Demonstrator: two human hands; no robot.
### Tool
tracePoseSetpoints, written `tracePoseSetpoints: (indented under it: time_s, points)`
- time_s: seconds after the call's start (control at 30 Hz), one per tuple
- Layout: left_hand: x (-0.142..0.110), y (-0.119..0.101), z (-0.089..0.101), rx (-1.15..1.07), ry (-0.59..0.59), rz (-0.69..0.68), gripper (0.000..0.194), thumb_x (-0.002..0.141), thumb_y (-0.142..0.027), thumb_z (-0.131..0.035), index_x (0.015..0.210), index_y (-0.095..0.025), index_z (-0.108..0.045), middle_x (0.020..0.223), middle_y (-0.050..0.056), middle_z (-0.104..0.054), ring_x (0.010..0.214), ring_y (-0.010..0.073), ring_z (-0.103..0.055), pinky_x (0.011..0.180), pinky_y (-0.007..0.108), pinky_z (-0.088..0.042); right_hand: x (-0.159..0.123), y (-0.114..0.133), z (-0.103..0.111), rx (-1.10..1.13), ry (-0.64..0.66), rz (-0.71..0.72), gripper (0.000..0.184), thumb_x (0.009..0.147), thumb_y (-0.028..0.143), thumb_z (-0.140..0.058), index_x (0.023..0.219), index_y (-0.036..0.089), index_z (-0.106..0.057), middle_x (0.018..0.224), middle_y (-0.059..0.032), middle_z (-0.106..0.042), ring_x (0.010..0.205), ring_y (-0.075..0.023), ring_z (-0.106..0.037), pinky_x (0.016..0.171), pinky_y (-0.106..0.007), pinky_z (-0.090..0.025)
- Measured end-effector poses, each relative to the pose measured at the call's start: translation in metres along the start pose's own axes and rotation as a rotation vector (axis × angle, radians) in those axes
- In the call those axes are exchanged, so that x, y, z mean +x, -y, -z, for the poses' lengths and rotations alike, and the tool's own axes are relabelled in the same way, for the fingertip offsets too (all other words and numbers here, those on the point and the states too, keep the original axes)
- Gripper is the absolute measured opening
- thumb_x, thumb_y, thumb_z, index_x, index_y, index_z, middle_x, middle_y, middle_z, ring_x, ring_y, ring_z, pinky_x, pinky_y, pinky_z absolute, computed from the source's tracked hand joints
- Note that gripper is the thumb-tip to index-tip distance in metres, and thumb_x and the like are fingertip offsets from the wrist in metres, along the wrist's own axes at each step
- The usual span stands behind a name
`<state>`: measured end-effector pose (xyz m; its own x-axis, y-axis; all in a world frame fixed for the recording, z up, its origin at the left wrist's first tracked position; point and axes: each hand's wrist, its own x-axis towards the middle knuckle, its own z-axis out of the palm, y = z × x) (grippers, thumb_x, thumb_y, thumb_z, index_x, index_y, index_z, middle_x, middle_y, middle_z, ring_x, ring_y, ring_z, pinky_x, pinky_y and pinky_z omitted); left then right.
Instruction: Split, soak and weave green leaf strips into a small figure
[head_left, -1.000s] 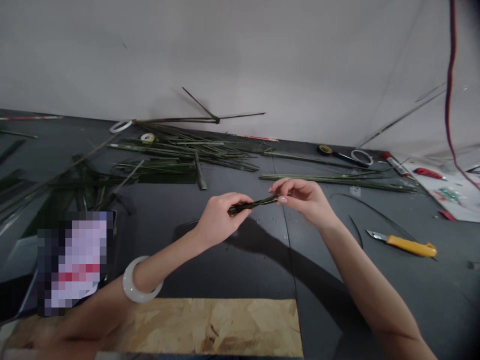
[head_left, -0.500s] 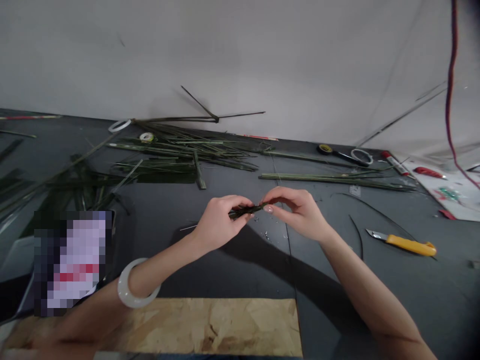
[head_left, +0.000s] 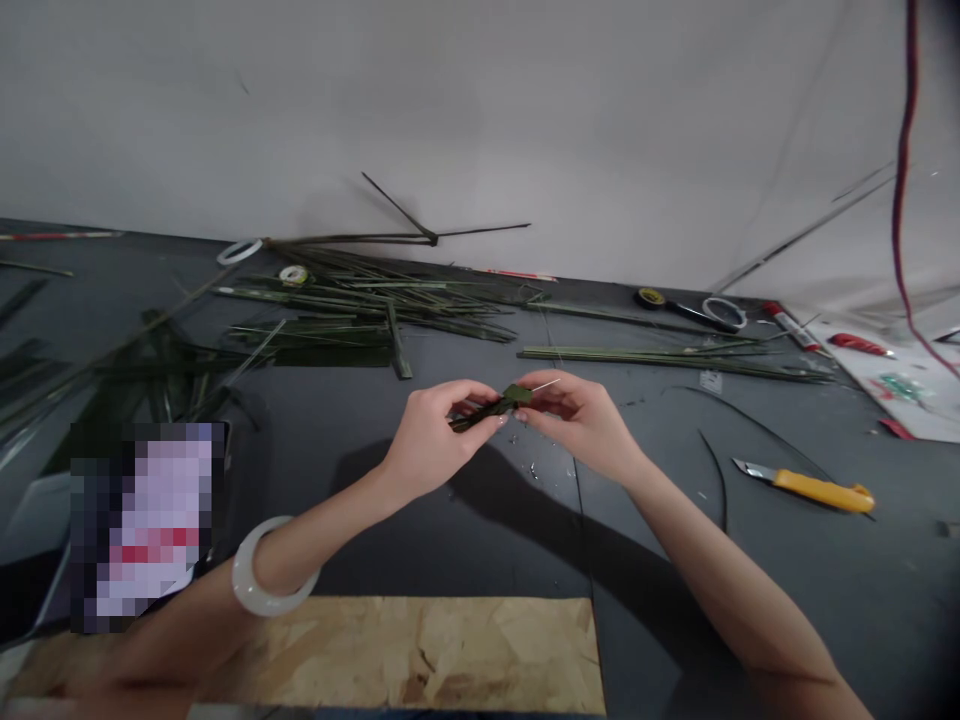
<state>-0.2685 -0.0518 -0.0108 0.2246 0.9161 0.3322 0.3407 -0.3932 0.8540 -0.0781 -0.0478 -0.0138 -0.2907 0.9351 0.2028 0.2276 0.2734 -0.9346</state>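
Dark green leaf strip [head_left: 495, 405] sits pinched btw fingertips, head view: your L hand [head_left: 439, 440] & R hand [head_left: 577, 425] both closed on it, now closer together. Thin pale sliver [head_left: 546, 385] pokes out above R hand; yellow utility knife [head_left: 821, 490] lies well right of it.

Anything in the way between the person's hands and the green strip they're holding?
Nothing visible: the left hand and right hand both grip the dark green leaf strip directly, with nothing between.
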Motion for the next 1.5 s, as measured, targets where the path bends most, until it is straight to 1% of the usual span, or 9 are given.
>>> tracePoseSetpoints:
  time_s: [0.2,0.37,0.5,0.63,0.73,0.83,0.97,1.23,1.5]
  points:
    - [0.002,-0.003,0.002,-0.019,0.012,0.036,0.009,0.072,-0.017,-0.069,0.081,-0.017,-0.068,0.076,0.001,-0.072,0.065,0.0129,-0.066,0.062,0.022,-0.056,-0.002,-0.003,-0.007,-0.071,0.032,-0.032,0.008,0.075,0.022,-0.065,0.083,0.019,-0.064,0.082,-0.0032,-0.07,0.076,-0.0166,-0.067,0.074,-0.032,-0.057]
    - [0.002,-0.002,0.003,-0.049,-0.037,0.064,0.011,0.072,-0.02,-0.07,0.083,-0.016,-0.068,0.078,0.002,-0.071,0.067,0.0127,-0.066,0.064,0.022,-0.055,-0.001,-0.005,-0.008,-0.175,0.139,-0.099,0.004,0.075,0.021,-0.063,0.075,0.019,-0.06,0.075,-0.0016,-0.068,0.07,-0.016,-0.067,0.067,-0.029,-0.055]
    - [0.003,-0.003,0.004,-0.077,0.001,0.12,0.014,0.073,-0.024,-0.07,0.084,-0.016,-0.068,0.08,0.003,-0.071,0.07,0.0135,-0.066,0.067,0.023,-0.055,0.0,-0.001,-0.004,-0.183,0.197,-0.076,0.005,0.078,0.021,-0.059,0.081,0.018,-0.062,0.08,-0.003,-0.07,0.076,-0.0166,-0.069,0.073,-0.028,-0.055]
    - [0.004,-0.003,0.006,-0.098,0.038,0.136,0.018,0.073,-0.026,-0.07,0.088,-0.016,-0.068,0.083,0.003,-0.07,0.075,0.0138,-0.066,0.07,0.023,-0.054,-0.001,0.004,-0.004,-0.19,0.173,-0.018,0.014,0.083,0.023,-0.053,0.089,0.018,-0.065,0.081,-0.0037,-0.071,0.073,-0.0156,-0.068,0.069,-0.026,-0.054]
    - [0.003,-0.003,0.005,-0.097,0.05,0.108,0.021,0.075,-0.024,-0.068,0.094,-0.016,-0.07,0.087,0.004,-0.069,0.077,0.0134,-0.065,0.069,0.023,-0.053,-0.002,0.005,-0.007,-0.207,0.159,0.026,0.015,0.085,0.026,-0.054,0.089,0.018,-0.066,0.08,-0.003,-0.071,0.07,-0.0144,-0.066,0.065,-0.024,-0.053]
    - [0.002,-0.005,0.005,-0.092,0.063,0.084,0.02,0.076,-0.022,-0.067,0.094,-0.015,-0.071,0.086,0.004,-0.067,0.074,0.0124,-0.064,0.066,0.022,-0.052,-0.002,0.005,-0.009,-0.209,0.141,0.038,0.015,0.086,0.028,-0.055,0.086,0.018,-0.066,0.077,-0.0025,-0.07,0.069,-0.0137,-0.065,0.064,-0.023,-0.052]
    - [0.0,-0.01,0.006,-0.115,0.085,0.098,0.015,0.075,-0.019,-0.067,0.089,-0.014,-0.072,0.08,0.003,-0.065,0.07,0.0113,-0.063,0.064,0.021,-0.051,-0.001,0.005,-0.009,-0.214,0.132,0.081,0.013,0.085,0.022,-0.051,0.084,0.017,-0.063,0.076,-0.0025,-0.069,0.068,-0.0127,-0.065,0.064,-0.022,-0.051]
    - [0.0,-0.014,0.006,-0.223,0.051,0.147,0.014,0.074,-0.019,-0.067,0.087,-0.014,-0.069,0.079,0.002,-0.062,0.072,0.0117,-0.064,0.064,0.022,-0.053,-0.004,0.003,-0.011,-0.36,0.082,0.17,0.007,0.08,0.016,-0.05,0.075,0.018,-0.053,0.067,-0.0004,-0.065,0.058,-0.0097,-0.059,0.057,-0.019,-0.045]
    - [-0.003,-0.024,0.013,-0.186,0.054,0.086,0.01,0.077,-0.017,-0.062,0.085,-0.013,-0.068,0.079,0.003,-0.061,0.067,0.0107,-0.061,0.059,0.021,-0.05,-0.004,0.01,-0.008,-0.399,0.126,0.198,0.01,0.078,0.012,-0.05,0.071,0.018,-0.053,0.065,0.0004,-0.063,0.056,-0.0085,-0.056,0.055,-0.017,-0.042]
